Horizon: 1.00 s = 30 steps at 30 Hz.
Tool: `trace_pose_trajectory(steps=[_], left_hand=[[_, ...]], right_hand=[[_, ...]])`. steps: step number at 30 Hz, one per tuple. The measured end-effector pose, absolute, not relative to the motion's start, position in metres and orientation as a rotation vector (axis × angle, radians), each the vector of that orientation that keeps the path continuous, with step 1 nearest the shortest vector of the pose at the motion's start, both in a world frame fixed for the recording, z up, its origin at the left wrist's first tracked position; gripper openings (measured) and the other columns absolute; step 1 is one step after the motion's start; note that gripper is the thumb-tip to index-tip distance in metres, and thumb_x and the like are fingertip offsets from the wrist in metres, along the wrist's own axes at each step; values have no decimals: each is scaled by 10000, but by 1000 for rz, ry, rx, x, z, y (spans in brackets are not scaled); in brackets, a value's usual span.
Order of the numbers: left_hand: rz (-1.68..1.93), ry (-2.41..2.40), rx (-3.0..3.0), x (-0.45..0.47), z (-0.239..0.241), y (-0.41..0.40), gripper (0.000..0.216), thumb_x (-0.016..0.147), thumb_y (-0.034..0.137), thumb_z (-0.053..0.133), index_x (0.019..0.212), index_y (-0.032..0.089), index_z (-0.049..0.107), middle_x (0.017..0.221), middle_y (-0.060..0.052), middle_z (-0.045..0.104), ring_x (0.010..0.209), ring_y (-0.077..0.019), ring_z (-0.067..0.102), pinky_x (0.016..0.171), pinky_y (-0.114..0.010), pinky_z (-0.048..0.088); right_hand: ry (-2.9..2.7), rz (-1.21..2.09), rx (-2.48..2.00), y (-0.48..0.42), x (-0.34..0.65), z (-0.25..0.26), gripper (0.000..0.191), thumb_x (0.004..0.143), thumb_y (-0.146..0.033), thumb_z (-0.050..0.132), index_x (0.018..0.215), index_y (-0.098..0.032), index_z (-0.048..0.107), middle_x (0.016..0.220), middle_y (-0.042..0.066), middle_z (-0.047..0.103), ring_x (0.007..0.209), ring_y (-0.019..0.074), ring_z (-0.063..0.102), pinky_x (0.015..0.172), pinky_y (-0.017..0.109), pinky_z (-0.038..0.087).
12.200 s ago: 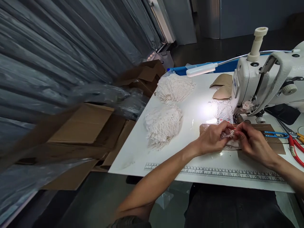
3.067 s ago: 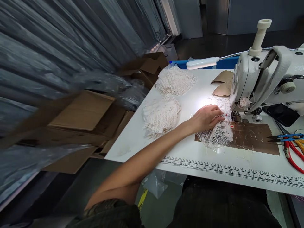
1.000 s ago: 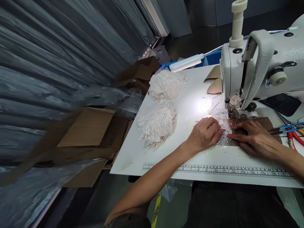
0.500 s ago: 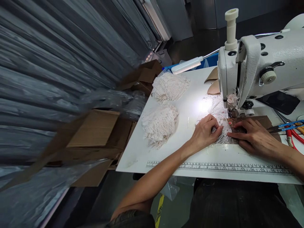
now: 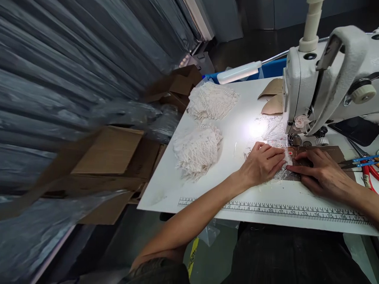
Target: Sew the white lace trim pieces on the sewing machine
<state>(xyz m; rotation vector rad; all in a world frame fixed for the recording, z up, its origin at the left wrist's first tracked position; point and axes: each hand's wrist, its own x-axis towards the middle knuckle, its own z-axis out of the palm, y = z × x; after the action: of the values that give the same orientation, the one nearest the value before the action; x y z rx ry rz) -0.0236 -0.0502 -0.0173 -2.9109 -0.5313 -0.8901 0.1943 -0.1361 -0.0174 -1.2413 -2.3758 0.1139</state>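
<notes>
A white lace piece point(image 5: 274, 136) lies under the needle of the white sewing machine point(image 5: 325, 79) and spreads over a brown tape patch point(image 5: 331, 156) on the table. My left hand point(image 5: 262, 163) lies flat on the lace with fingers spread, just left of the presser foot. My right hand point(image 5: 321, 171) rests flat on the brown patch, its fingertips pressing the lace edge in front of the needle. The two hands almost touch.
Two heaps of white lace pieces point(image 5: 197, 152) point(image 5: 211, 100) lie on the white table point(image 5: 231, 189), left of my hands. Brown card pieces point(image 5: 272, 98) sit behind. Blue snips and red-handled scissors point(image 5: 365, 165) lie at right. Cardboard boxes point(image 5: 106, 157) stand left of the table. A printed ruler point(image 5: 281, 211) runs along the front edge.
Both hands stay pressed on the lace at the needle; my left fingers have flattened and slid slightly forward. The camera shifted a little. Three seconds ago only my left hand was there.
</notes>
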Motion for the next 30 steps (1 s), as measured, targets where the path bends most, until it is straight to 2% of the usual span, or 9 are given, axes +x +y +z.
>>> trace_pose_trajectory(steps=[5,9,14,17,23,27,30], left_hand=[[-617,-490,-2916,-28,-13,-54,302,1003,352,416,1120,135,590,1123,-94,681,907,-202,594,796,-381,397],[-541,-436,-2909,-27,-9,-47,387,1011,363,357,1169,80,568,1243,-154,622,1020,-250,584,829,-395,418],[-454,-284,-3057,-26,-7,-18,397,999,368,346,1188,114,587,1306,-142,596,1129,-267,571,926,-396,437],[-499,-292,-3088,-25,-8,-9,374,999,343,344,1173,140,607,1302,-124,606,1130,-258,577,940,-406,437],[-576,-388,-3090,-24,-13,-14,335,986,279,349,1139,171,627,1279,-98,627,1058,-247,604,863,-408,443],[-587,-398,-3070,-25,-14,-16,330,982,281,347,1131,176,622,1276,-98,624,1061,-245,597,870,-412,430],[-573,-422,-3049,-25,-12,-17,323,976,284,354,1130,165,612,1278,-110,606,984,-227,607,845,-400,435]], right_hand=[[-2389,62,-1247,-137,192,-15,341,936,-205,462,1202,-262,668,1122,109,555,1015,249,495,834,435,465],[-2376,33,-1267,-135,187,-15,322,940,-208,458,1171,-252,678,1126,117,550,1015,254,512,834,440,474],[-2327,-31,-1361,-128,179,-15,330,924,-189,451,1159,-226,681,1115,133,553,962,237,540,805,426,508],[-2340,-62,-1381,-125,178,-13,338,926,-209,454,1187,-226,667,1092,128,567,924,224,562,770,403,526],[-2310,58,-1444,-117,191,-4,333,948,-213,421,1147,-191,687,1053,118,612,865,183,619,707,302,550],[-2387,-57,-1436,-114,196,-4,325,948,-232,432,1121,-175,701,1056,132,612,854,194,625,702,313,559],[-2408,-163,-1375,-115,194,-7,307,940,-204,452,1134,-177,688,1062,123,605,832,178,619,669,292,553]])
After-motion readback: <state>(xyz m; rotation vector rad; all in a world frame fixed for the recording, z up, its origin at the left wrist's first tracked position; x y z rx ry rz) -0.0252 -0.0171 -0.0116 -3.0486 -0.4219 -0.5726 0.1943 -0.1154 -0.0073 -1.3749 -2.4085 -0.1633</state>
